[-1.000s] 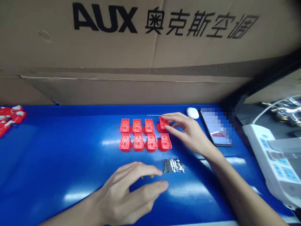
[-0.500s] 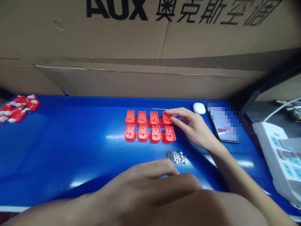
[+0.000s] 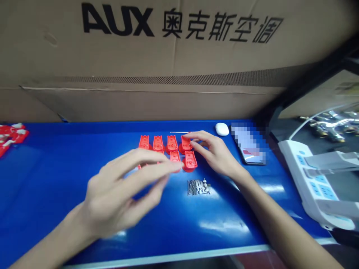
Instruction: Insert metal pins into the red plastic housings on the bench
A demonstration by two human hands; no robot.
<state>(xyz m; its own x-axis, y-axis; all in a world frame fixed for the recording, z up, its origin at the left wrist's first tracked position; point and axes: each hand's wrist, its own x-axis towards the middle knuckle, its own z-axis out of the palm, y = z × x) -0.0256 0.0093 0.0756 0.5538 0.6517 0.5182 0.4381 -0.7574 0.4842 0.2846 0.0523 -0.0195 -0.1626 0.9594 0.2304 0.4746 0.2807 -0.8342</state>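
Two rows of red plastic housings (image 3: 157, 142) stand on the blue table, their open, moulded insides facing up. My right hand (image 3: 213, 151) has its thumb and forefinger on the right edge of the rear right housing (image 3: 185, 143). My left hand (image 3: 120, 190) stretches over the front row with long, spread fingers and nothing visible in them. It hides much of that row. Its fingertips are by the front right housing (image 3: 190, 161); whether they touch it I cannot tell. A small pile of screws and pale little parts (image 3: 199, 186) lies in front of the housings.
Behind the housings lie a thin metal rod (image 3: 179, 132), a white rounded case (image 3: 222, 129) and a phone (image 3: 248, 144). A white power strip (image 3: 314, 183) stands at right, near metal fittings (image 3: 332, 127). Red-and-white pieces (image 3: 12, 136) lie far left. A large carton (image 3: 157, 101) closes off the back.
My left hand has moved forward from the near edge to the front row, its fingers now extended. My right hand stays at the rear right housing. The view has shifted to the right.
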